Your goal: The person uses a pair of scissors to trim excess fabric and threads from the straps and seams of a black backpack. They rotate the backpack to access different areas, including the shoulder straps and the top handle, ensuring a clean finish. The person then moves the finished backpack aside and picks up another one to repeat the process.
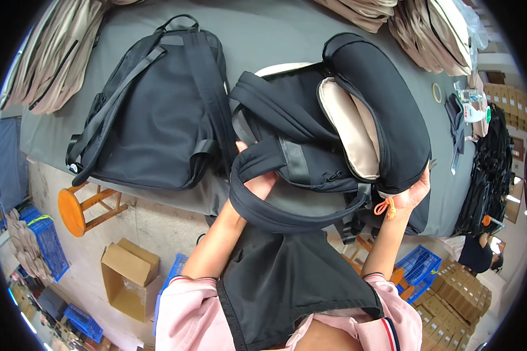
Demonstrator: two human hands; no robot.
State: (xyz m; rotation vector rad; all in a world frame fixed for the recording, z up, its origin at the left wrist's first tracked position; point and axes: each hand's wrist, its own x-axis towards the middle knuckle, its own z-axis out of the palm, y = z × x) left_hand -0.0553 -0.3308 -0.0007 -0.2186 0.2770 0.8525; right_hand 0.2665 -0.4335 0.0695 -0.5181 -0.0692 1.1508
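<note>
A black backpack (310,120) with a beige lining is tilted up in front of me at the edge of the grey table. Its rounded black panel (386,111) stands away from the beige inside. My left hand (260,182) reaches through a loop of padded strap (275,217) and grips the backpack's near left side; some fingers are hidden behind the fabric. On the right, my right hand (414,192) is closed round the panel's lower end. An orange cord (385,206) hangs at that hand, and a small grey pointed tip (433,165) shows beside its fingers.
A second black backpack (152,111) lies flat on the grey table (263,29) at left. Beige bag stacks (58,52) line the far edge. Below stand an orange stool (73,212), an open carton (129,281) and blue crates (418,269). A person (476,254) is at far right.
</note>
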